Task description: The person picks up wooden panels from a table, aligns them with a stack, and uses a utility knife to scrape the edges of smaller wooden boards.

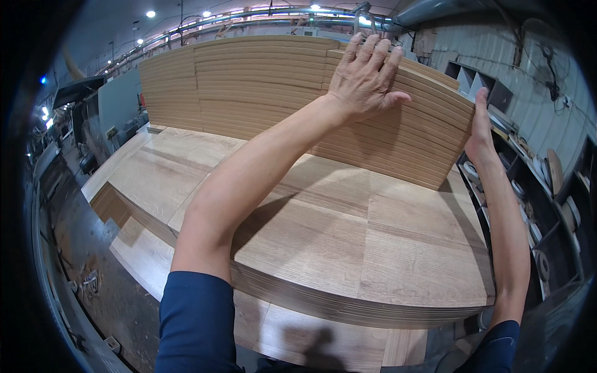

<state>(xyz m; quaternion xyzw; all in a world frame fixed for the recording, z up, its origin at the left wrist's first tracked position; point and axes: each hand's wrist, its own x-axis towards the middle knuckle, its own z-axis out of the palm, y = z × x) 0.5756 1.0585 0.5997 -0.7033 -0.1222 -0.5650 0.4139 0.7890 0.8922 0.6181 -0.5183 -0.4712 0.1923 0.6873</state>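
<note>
A tall stack of brown boards [261,87] with raw edges facing me stands at the back of a wood-grain panel surface. My left hand [367,78] lies with fingers stretched against the upper right part of this stack, its fingertips at the top edge and thumb pointing right. My right hand [480,127] is at the stack's right end, thumb upward along the corner; its other fingers are hidden behind the boards. Under both arms spreads a lower stack of wood-grain panels [311,242], its layered edge toward me.
Another wood-grain panel layer [298,336] sits lower, nearest my body. Dark shelving [547,217] with rolls of edging strip runs along the right, below a corrugated wall [497,56]. On the left is a grey floor [112,292] with scattered debris. Pipes and lamps run overhead.
</note>
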